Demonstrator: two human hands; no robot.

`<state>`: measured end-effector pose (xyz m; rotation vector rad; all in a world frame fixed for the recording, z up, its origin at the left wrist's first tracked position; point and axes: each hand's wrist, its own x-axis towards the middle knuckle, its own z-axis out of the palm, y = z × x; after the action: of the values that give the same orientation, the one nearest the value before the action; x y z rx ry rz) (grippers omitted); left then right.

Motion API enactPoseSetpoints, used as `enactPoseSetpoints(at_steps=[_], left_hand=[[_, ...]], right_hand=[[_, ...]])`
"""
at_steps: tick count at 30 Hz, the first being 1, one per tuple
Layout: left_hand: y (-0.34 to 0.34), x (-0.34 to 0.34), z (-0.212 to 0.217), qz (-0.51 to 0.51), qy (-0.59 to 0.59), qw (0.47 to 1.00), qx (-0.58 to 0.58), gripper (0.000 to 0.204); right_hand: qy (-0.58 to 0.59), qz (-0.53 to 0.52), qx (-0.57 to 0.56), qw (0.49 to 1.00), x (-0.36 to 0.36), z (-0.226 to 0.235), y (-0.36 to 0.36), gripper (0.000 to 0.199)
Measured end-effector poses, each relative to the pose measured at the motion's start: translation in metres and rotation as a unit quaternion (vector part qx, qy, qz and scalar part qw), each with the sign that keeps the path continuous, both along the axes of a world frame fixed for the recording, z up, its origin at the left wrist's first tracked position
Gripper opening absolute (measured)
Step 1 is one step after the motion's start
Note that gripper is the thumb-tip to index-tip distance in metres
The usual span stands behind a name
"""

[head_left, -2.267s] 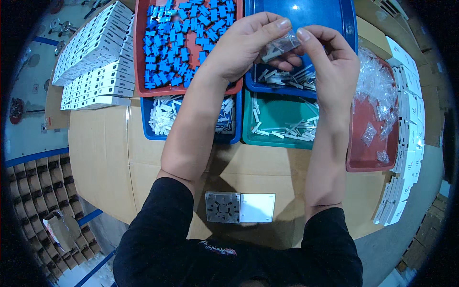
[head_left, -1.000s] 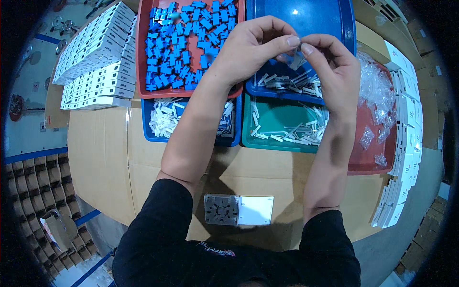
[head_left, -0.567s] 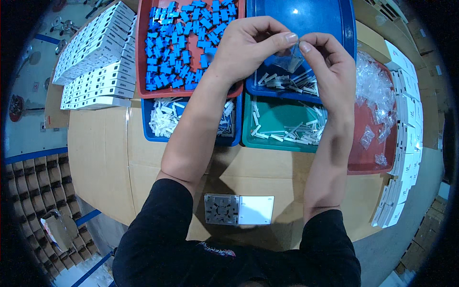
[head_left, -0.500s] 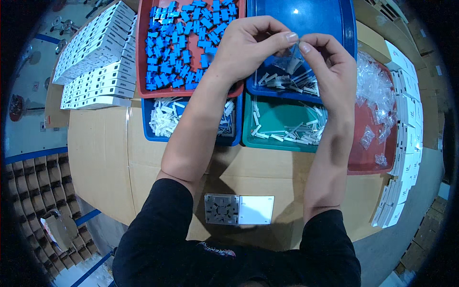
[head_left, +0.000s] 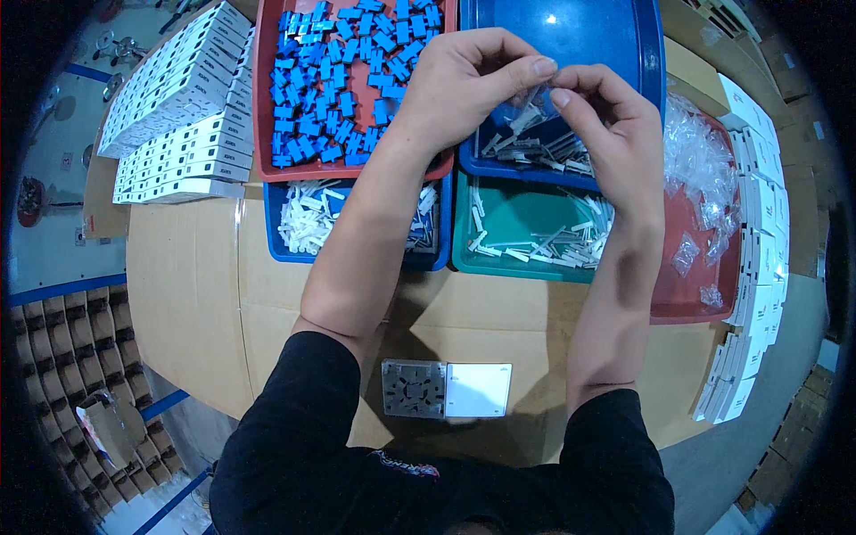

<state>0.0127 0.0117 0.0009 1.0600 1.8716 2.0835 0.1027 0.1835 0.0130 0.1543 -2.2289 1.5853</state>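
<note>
A: What is in the middle of it all?

B: A small clear plastic bag. It is up in the air, over the big blue tray, at the far side of the table.

A: Who holds it?

B: Both hands. The left hand pinches the top of it with thumb and finger. The right hand pinches the other side. The fingers are closed tight on the bag, and the two hands almost touch.

A: Is something inside the bag?

B: It looks like little white bits, but I cannot tell for sure.

A: What lies under the hands?

B: Grey and white small sticks lie in the near end of the blue tray. Just in front of it sits a green tray with more white sticks.

A: And on the left?

B: A red tray full of small blue blocks. In front of that is a little blue bin with white pieces.

A: And on the right?

B: Another red tray with a heap of clear bags. White boxes stand in a row beside it.

A: More boxes somewhere?

B: Yes, a stack of white boxes at the far left.

A: What is close to the person?

B: A flat white and grey square part lies on the brown cardboard tabletop, between the two arms.
</note>
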Motion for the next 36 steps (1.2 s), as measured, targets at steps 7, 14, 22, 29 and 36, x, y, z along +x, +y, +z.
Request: enactPoseSetpoints(at_steps=[7,14,22,29,36], left_hand=[[0.001,0.002,0.0,0.002,-0.028,1.0,-0.004,0.023],[0.003,0.0,-0.002,-0.01,-0.011,1.0,-0.007,0.02],[0.005,-0.007,-0.008,0.014,-0.006,0.999,0.044,0.015],[0.001,-0.005,-0.008,-0.018,-0.073,0.995,0.071,0.018],[0.001,0.001,0.002,-0.014,-0.113,0.991,0.076,0.021]], right_hand=[[0.036,-0.003,0.036,0.999,-0.004,-0.005,0.0,0.016],[0.026,-0.018,0.025,0.999,-0.002,-0.003,0.0,0.017],[0.051,-0.017,-0.046,0.998,-0.005,-0.005,0.0,0.02],[0.081,-0.011,-0.118,0.99,-0.007,-0.008,0.004,0.031],[0.076,-0.011,-0.143,0.987,-0.007,-0.007,0.004,0.032]])
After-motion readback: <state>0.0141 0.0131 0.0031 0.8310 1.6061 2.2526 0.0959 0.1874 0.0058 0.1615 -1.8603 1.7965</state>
